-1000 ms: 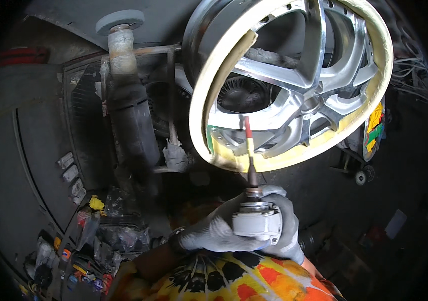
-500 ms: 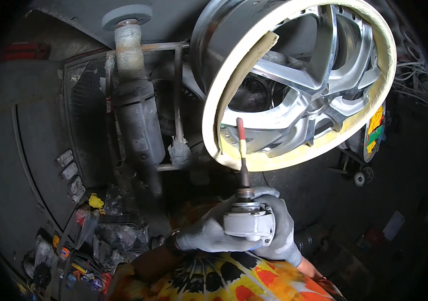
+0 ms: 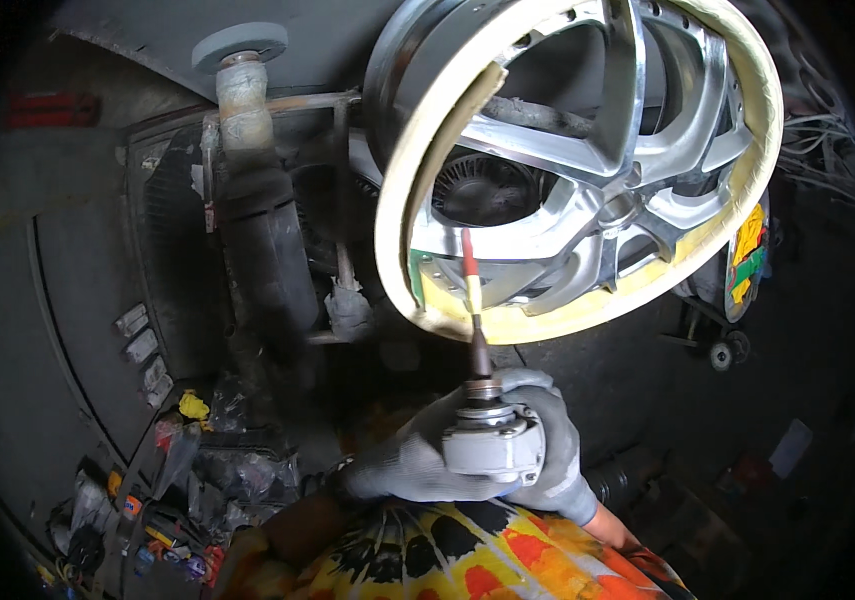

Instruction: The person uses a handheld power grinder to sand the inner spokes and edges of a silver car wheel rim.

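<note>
legible text: none in view;
orange package point(image 3: 131, 507), lower left: pale marks on its front, too small to read;
power tool point(image 3: 494, 449): no lettering can be made out on its metal head;
alloy wheel point(image 3: 559, 228): no readable marking

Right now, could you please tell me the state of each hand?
Left hand: closed, holding the grey power tool.
Right hand: closed, holding the same tool at its right side.
</note>
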`<state>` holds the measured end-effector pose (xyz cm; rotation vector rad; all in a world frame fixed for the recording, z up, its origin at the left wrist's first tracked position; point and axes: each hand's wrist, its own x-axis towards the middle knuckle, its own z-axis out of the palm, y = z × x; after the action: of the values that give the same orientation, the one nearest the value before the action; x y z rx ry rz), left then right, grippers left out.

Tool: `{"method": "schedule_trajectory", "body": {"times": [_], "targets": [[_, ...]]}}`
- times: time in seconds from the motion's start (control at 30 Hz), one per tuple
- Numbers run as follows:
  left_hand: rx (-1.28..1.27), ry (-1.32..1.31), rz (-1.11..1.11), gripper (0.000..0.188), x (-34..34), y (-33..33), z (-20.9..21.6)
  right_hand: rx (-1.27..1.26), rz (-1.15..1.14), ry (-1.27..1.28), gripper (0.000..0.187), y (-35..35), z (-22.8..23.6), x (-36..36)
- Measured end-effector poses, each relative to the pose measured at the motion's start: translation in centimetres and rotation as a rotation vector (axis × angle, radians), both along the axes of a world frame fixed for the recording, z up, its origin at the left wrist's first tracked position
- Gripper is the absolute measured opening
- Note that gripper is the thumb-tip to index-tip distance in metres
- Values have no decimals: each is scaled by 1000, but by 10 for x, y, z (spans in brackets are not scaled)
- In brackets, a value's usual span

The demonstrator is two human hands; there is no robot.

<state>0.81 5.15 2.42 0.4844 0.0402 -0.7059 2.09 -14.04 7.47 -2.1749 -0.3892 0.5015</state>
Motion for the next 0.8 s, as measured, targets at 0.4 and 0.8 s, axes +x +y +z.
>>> {"method": "schedule_trajectory", "body": {"times": [0.4, 0.8], "targets": [[-26, -87, -14, 96, -2, -29, -14, -129, -183, 84, 70, -26, 6, -25], [143, -15, -45, 86, -25, 25, -26, -39, 35, -40, 63, 27, -16, -4]]}}
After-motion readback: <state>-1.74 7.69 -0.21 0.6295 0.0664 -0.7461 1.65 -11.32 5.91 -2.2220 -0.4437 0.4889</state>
